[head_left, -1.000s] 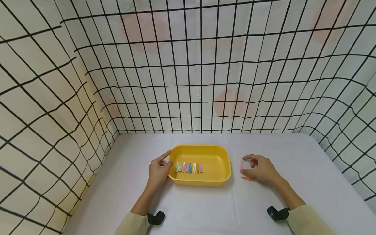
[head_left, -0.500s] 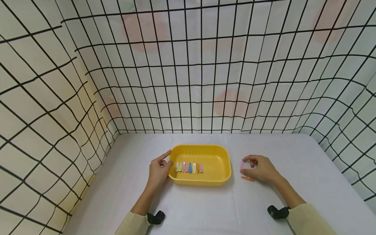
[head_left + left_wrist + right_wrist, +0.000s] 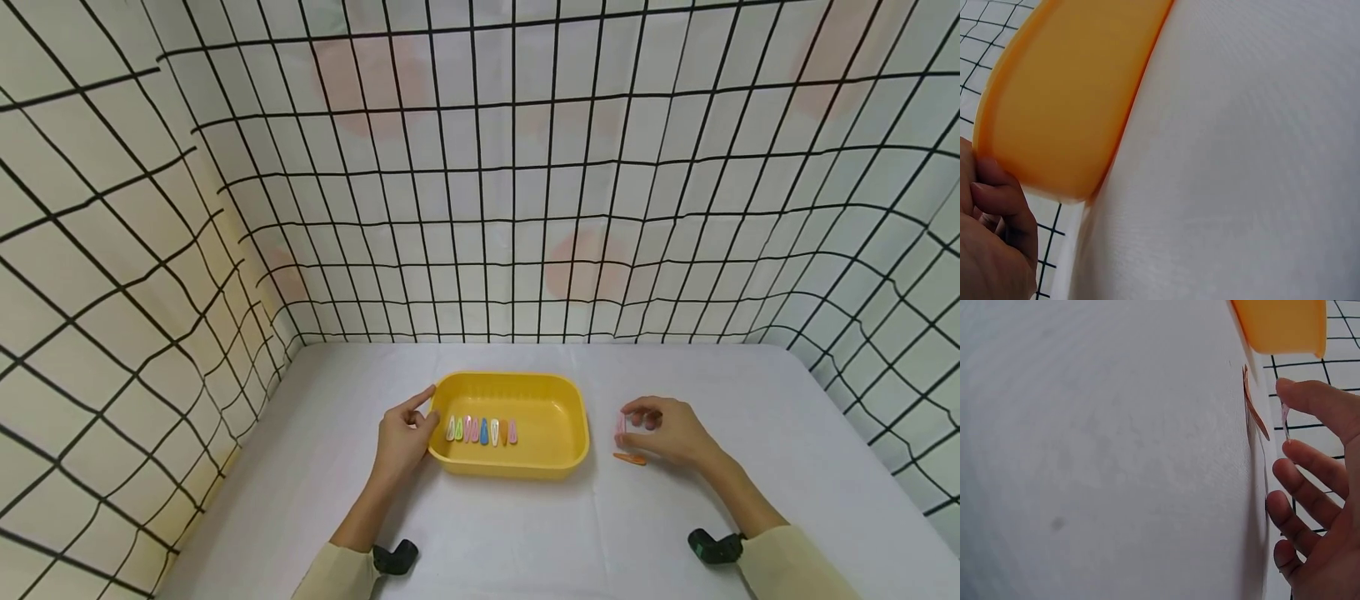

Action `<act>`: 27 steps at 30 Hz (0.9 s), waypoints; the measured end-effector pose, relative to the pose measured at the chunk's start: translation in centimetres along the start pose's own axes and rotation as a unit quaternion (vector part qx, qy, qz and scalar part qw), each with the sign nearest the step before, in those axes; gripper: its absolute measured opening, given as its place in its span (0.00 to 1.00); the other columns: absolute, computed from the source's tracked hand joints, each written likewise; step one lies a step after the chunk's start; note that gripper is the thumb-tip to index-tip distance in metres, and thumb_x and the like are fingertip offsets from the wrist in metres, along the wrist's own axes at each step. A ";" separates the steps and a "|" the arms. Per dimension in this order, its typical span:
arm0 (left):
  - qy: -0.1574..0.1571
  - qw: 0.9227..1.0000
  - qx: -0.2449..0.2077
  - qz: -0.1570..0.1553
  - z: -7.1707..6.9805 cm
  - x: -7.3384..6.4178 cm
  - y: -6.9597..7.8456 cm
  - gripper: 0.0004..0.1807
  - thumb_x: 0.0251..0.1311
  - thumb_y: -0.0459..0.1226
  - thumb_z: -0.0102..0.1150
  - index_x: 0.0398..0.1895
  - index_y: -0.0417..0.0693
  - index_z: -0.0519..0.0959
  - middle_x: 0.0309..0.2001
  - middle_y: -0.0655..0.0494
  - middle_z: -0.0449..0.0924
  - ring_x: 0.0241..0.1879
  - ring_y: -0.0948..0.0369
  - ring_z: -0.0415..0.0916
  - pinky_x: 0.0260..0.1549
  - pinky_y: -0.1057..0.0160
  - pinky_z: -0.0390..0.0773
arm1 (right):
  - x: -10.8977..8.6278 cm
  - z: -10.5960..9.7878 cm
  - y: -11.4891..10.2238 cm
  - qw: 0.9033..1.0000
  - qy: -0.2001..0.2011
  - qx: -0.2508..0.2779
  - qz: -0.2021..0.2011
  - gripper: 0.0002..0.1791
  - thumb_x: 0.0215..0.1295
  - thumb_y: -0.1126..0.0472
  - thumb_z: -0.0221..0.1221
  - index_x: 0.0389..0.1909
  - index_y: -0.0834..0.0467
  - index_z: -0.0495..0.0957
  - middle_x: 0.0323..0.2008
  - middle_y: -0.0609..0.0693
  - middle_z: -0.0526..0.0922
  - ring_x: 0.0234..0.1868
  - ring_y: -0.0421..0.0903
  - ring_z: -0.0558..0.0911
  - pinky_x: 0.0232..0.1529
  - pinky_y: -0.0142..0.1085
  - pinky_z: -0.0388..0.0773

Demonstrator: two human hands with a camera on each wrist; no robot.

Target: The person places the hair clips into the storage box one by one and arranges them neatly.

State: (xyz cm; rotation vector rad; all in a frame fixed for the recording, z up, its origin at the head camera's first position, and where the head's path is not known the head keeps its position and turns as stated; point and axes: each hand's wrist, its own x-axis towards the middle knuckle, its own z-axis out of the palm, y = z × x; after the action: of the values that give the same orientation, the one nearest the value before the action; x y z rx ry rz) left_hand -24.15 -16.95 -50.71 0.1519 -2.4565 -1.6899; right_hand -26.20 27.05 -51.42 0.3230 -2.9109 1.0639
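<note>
On the white cloth stands a yellow tray [image 3: 551, 417]; in its left half lies a row of several snap hair clips [image 3: 484, 431] in pink, green, blue, white and orange. My left hand [image 3: 403, 435] grips the tray's left rim, thumb on the inner side and fingers outside. To the tray's right, my right hand [image 3: 666, 430] pinches a pink hair clip [image 3: 620, 425] between thumb and index fingertip. From the right wrist view the pink clip [image 3: 1285, 417] shows edge-on, the other fingers spread beside it. Just below that hand lies an orange hair clip [image 3: 630, 458] on the cloth.
A white table [image 3: 525, 533] carries everything. Behind it and along both sides rise white walls with a black grid [image 3: 487, 192]. Each wrist wears a small black device, one on the left [image 3: 396, 557] and one on the right [image 3: 715, 547].
My right hand and the pink clip have shifted very slightly to the right, away from the tray. The left hand keeps its grip on the tray, and the head view has tilted a little.
</note>
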 end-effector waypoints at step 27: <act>-0.016 0.998 0.064 0.012 -1.0 0.7 0.7 0.24 0.58 0.38 0.72 0.60 0.57 0.85 0.30 0.51 0.78 0.15 0.60 0.71 0.14 0.68 0.75 | 0.2 -2.4 -3.7 0.998 0.018 -0.029 -0.062 0.27 0.53 0.38 0.75 0.50 0.48 0.85 0.42 0.46 0.85 0.44 0.46 0.77 0.40 0.37 0.74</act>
State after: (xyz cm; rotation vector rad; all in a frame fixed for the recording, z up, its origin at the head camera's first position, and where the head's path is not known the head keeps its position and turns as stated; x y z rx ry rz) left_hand -24.69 -17.71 -49.64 0.1092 -2.5799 -1.5377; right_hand -25.73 25.83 -47.24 0.4708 -2.8413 0.9564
